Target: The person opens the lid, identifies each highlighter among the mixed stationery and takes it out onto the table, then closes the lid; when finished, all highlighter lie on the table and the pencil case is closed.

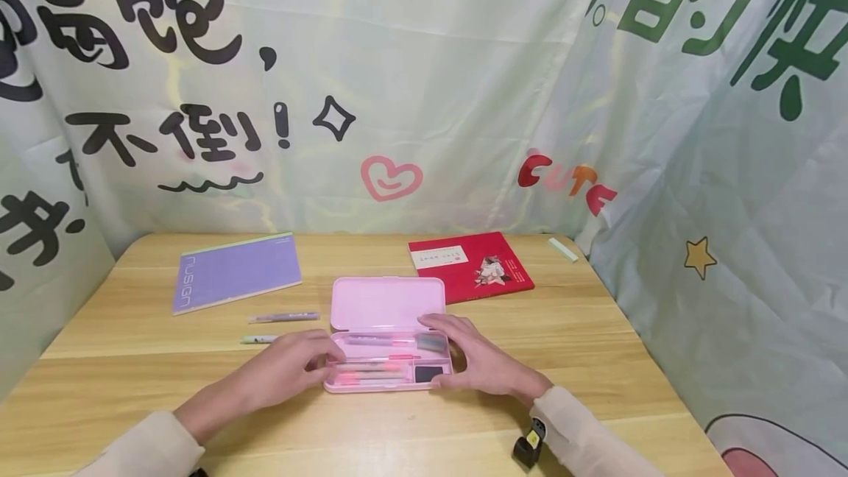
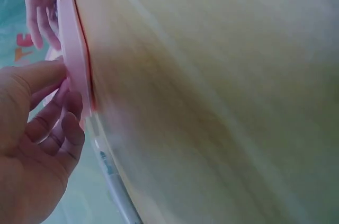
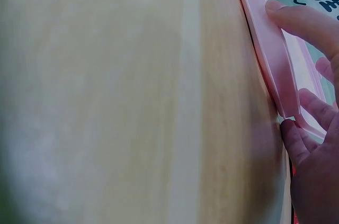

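Observation:
A pink pencil case (image 1: pixel 387 304) lies on the table with its lid folded back. Several pens (image 1: pixel 371 368) rest in its long compartments, beside a dark square piece (image 1: pixel 428 375) and a grey-green block (image 1: pixel 432 343). My left hand (image 1: pixel 288 363) holds the case's left end, thumb and bent fingers at its wall. At the other end, my right hand (image 1: pixel 486 359) grips across the case, its thumb on the front wall and fingers by the far corner. Both wrist views show fingertips against the pink wall; the left fingers' inner contact is partly hidden.
Left of the case lie a grey pen (image 1: pixel 285 316) and a green-white pen (image 1: pixel 258 339), partly behind the left hand. A purple notebook (image 1: pixel 238 271) and a red notebook (image 1: pixel 470 278) lie farther back. A pale strip (image 1: pixel 563 249) sits near the table's far right corner.

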Demonstrator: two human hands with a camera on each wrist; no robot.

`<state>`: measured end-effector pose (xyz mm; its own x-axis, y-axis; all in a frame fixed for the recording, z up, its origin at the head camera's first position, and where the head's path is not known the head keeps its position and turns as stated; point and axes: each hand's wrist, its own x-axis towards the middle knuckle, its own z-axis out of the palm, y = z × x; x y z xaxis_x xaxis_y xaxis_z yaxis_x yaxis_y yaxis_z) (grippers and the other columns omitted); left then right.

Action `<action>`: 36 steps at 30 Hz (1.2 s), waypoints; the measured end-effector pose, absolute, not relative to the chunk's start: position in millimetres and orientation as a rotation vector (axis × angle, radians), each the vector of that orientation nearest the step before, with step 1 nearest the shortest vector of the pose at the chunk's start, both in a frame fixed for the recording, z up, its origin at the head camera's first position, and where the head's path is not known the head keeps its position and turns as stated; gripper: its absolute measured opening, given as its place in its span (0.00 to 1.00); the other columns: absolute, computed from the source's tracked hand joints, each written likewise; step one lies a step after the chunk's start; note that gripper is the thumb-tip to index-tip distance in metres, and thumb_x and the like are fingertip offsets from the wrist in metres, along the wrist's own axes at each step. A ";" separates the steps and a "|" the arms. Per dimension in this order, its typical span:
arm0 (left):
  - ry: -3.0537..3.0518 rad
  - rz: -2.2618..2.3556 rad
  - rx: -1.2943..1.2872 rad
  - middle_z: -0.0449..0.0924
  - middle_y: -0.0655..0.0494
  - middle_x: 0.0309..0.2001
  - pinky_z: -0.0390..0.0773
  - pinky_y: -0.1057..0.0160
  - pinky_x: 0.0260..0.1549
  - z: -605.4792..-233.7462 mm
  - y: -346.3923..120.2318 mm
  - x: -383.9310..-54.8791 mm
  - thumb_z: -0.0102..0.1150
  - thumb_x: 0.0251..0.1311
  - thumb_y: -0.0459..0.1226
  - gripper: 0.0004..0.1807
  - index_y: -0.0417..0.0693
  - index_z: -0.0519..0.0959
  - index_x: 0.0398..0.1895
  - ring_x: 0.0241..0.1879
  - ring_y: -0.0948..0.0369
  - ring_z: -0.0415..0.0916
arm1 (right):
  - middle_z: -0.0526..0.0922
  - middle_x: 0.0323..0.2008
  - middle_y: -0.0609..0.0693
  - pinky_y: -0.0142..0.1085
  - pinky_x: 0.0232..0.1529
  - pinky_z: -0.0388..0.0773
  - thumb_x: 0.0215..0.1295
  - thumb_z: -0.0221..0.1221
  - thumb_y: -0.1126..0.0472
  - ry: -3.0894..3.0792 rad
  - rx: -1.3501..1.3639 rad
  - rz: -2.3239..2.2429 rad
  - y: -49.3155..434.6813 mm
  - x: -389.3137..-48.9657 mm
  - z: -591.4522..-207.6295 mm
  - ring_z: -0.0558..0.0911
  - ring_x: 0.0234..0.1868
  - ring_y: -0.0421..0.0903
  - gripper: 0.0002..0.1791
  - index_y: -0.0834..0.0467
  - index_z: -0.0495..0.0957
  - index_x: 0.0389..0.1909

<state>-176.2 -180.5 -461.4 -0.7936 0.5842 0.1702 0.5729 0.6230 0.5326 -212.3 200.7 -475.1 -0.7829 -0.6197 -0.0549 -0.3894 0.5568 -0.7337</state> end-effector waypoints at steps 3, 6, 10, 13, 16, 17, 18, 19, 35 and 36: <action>2.839 0.870 1.018 0.85 0.70 0.46 0.84 0.68 0.40 -460.2 -178.3 -175.5 0.73 0.70 0.38 0.08 0.59 0.89 0.49 0.40 0.75 0.77 | 0.58 0.85 0.41 0.69 0.78 0.64 0.59 0.79 0.42 2.487 -0.835 -1.061 200.7 -212.2 -474.9 0.58 0.82 0.51 0.54 0.26 0.59 0.82; 2.862 0.835 1.022 0.84 0.71 0.45 0.85 0.68 0.41 -458.6 -176.7 -173.6 0.73 0.69 0.38 0.08 0.60 0.88 0.48 0.40 0.74 0.78 | 0.58 0.85 0.41 0.69 0.78 0.64 0.59 0.79 0.41 2.486 -0.833 -1.058 200.4 -212.5 -475.1 0.58 0.82 0.51 0.54 0.26 0.59 0.82; 2.896 0.777 1.032 0.85 0.71 0.44 0.86 0.67 0.43 -455.9 -175.3 -169.9 0.74 0.69 0.37 0.08 0.60 0.88 0.47 0.41 0.72 0.80 | 0.58 0.85 0.40 0.69 0.78 0.64 0.59 0.78 0.40 2.481 -0.819 -1.051 200.0 -213.2 -475.0 0.58 0.82 0.51 0.53 0.24 0.59 0.82; 2.968 0.682 1.101 0.88 0.69 0.44 0.88 0.64 0.43 -452.7 -173.2 -166.2 0.75 0.67 0.35 0.09 0.58 0.90 0.46 0.41 0.70 0.83 | 0.58 0.85 0.41 0.70 0.78 0.64 0.60 0.78 0.40 2.476 -0.820 -1.053 200.0 -213.5 -474.8 0.58 0.82 0.52 0.53 0.25 0.59 0.82; 3.039 0.581 1.183 0.87 0.69 0.37 0.84 0.66 0.36 -449.1 -169.1 -162.1 0.75 0.66 0.33 0.08 0.58 0.89 0.37 0.34 0.71 0.79 | 0.58 0.85 0.43 0.71 0.77 0.64 0.61 0.78 0.40 2.477 -0.830 -1.054 200.2 -213.6 -474.7 0.58 0.82 0.53 0.53 0.27 0.59 0.83; 3.058 0.566 1.202 0.86 0.69 0.35 0.84 0.67 0.35 -448.3 -167.6 -160.7 0.75 0.65 0.32 0.08 0.57 0.89 0.36 0.33 0.72 0.78 | 0.58 0.85 0.43 0.71 0.77 0.64 0.61 0.78 0.41 2.479 -0.831 -1.055 200.1 -213.3 -474.6 0.58 0.82 0.53 0.53 0.27 0.59 0.83; 3.063 0.573 1.207 0.85 0.69 0.33 0.82 0.68 0.33 -447.6 -166.1 -159.4 0.75 0.65 0.31 0.08 0.57 0.88 0.34 0.31 0.72 0.76 | 0.58 0.85 0.42 0.71 0.77 0.64 0.61 0.78 0.41 2.482 -0.833 -1.057 200.2 -213.2 -474.7 0.58 0.82 0.53 0.53 0.27 0.59 0.83; 3.065 0.586 1.199 0.84 0.69 0.32 0.81 0.69 0.32 -447.3 -164.8 -158.2 0.75 0.65 0.31 0.09 0.57 0.87 0.34 0.31 0.73 0.74 | 0.58 0.85 0.42 0.70 0.78 0.64 0.60 0.78 0.41 2.485 -0.834 -1.056 200.2 -213.1 -475.0 0.58 0.82 0.53 0.53 0.27 0.59 0.83; 3.022 0.576 1.092 0.84 0.64 0.39 0.81 0.69 0.32 -446.2 -162.1 -164.5 0.78 0.63 0.33 0.09 0.55 0.87 0.40 0.33 0.71 0.77 | 0.58 0.84 0.38 0.70 0.78 0.64 0.59 0.79 0.40 2.501 -0.818 -1.047 200.8 -211.7 -477.3 0.58 0.82 0.49 0.53 0.25 0.60 0.82; 3.014 0.544 1.103 0.85 0.63 0.40 0.82 0.67 0.32 -444.1 -161.5 -165.7 0.78 0.62 0.33 0.09 0.55 0.87 0.40 0.33 0.70 0.78 | 0.58 0.84 0.38 0.70 0.78 0.64 0.59 0.78 0.40 2.502 -0.817 -1.044 200.9 -211.7 -476.9 0.58 0.82 0.50 0.53 0.25 0.60 0.82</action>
